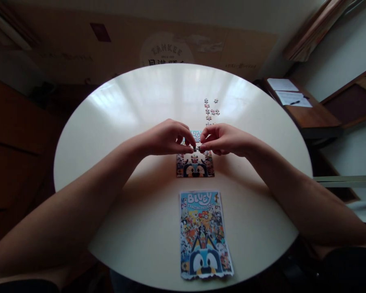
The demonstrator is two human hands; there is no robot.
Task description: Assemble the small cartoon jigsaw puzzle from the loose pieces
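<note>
My left hand (pixel 173 138) and my right hand (pixel 221 139) meet over a partly assembled jigsaw puzzle (pixel 195 169). Small puzzle pieces (pixel 197 149) sit between the two sets of fingertips, and each hand pinches at one side of them. Whether the pieces are joined is too small to tell. The puzzle shows a blue cartoon dog's face along its bottom and lettering at its top; a gap lies in its middle, partly hidden by my hands. Closer to me lies a printed reference picture (pixel 203 234) with a torn lower edge, showing the same dog and the word "Bluey".
Several loose puzzle pieces (pixel 208 110) lie beyond my right hand on the round white table (pixel 134 110). A brown side desk (pixel 314 116) at the right holds papers (pixel 293 99) and a pen. Cardboard (pixel 118 53) stands behind the table.
</note>
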